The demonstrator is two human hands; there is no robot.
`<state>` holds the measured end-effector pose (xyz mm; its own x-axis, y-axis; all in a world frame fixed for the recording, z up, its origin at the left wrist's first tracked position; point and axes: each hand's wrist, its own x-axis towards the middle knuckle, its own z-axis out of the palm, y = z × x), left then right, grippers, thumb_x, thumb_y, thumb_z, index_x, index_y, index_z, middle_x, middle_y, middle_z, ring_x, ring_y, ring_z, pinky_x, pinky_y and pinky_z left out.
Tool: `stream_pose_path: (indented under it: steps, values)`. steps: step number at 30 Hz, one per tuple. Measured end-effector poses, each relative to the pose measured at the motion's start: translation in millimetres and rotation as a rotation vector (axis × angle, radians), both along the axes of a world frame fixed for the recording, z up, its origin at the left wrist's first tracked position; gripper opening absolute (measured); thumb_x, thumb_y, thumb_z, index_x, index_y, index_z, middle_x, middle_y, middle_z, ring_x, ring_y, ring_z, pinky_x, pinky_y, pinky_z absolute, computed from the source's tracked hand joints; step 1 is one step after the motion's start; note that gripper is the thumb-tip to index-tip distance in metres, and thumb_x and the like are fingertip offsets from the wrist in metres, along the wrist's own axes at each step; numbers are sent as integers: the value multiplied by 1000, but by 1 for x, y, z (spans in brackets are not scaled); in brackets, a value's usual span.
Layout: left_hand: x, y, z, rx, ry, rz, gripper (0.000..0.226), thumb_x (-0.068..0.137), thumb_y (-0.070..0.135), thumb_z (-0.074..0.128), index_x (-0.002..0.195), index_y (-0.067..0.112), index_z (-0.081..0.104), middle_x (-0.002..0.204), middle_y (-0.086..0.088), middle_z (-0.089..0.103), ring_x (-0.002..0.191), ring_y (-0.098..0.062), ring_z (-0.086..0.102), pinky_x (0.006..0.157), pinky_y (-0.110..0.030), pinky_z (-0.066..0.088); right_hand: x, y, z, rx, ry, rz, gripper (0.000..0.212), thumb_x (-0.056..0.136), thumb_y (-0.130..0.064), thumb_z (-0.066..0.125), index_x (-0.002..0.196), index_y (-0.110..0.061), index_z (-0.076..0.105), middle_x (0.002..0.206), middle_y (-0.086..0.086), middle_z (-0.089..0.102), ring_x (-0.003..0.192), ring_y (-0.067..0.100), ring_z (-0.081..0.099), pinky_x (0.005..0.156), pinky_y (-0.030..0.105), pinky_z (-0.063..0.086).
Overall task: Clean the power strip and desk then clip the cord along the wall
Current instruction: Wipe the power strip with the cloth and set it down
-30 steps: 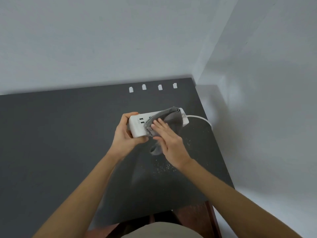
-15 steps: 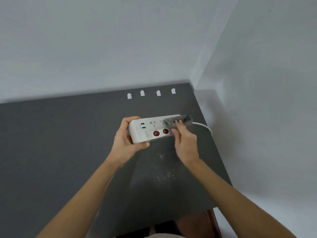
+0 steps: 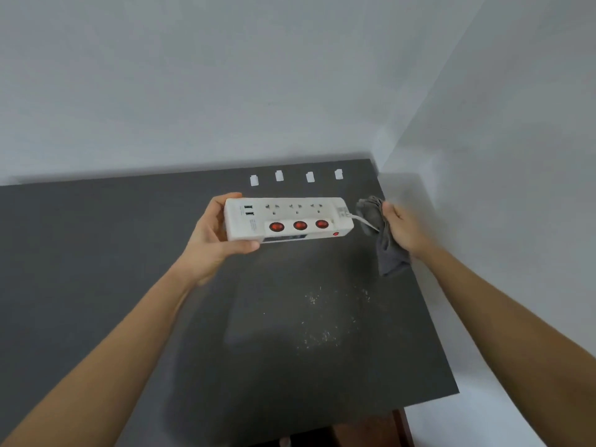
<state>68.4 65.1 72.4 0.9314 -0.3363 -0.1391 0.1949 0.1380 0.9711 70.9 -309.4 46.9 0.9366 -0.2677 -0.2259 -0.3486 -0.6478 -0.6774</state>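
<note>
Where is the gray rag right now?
In the head view, the gray rag is bunched in the right hand, off the right end of the power strip, above the desk's right edge near the corner.

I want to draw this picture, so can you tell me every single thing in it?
Power strip: one, white with three red switches, held up above the desk.
Cord: one, white, leaving the strip's right end.
Cloth: one, grey, bunched, just right of the strip.
Clips: four, white, in a row along the desk's back edge.
Crumbs: scattered, pale specks, on the desk below the strip.
Desk: one, dark grey, in the room's corner.
Walls: two, white.
Left hand: holding the strip's left end.
Right hand: holding the cloth.
</note>
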Motion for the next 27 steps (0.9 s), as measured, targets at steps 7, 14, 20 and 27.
stream_pose_path:
  steps: [7,14,20,27]
  values:
    - [42,35,-25,343,-35,-8,78,62,-7,82,125,20,44,125,2,60,111,-15,64,83,-30,58,60,25,-2,-184,-30,193,43,97,-45,37,66,-21,56,68,-4,61,76,27,59,71,34,40]
    - [78,59,-83,871,-125,79,79,61,17,88,128,27,46,134,1,45,128,-22,37,111,-47,33,100,62,-38,-255,48,235,43,83,-57,56,74,-16,48,75,8,61,75,29,56,68,36,43]
    - [105,67,-117,1029,-120,58,80,60,31,87,127,34,45,134,6,46,132,-24,33,115,-47,16,116,80,-66,-386,69,275,41,87,-52,56,80,-16,37,76,8,54,83,38,56,79,47,45]
    - [117,68,-133,1082,-86,28,81,60,34,87,128,37,46,136,1,41,132,-24,30,114,-43,11,127,85,-75,-471,15,218,37,94,-42,49,97,-5,46,95,22,64,91,42,58,81,50,48]
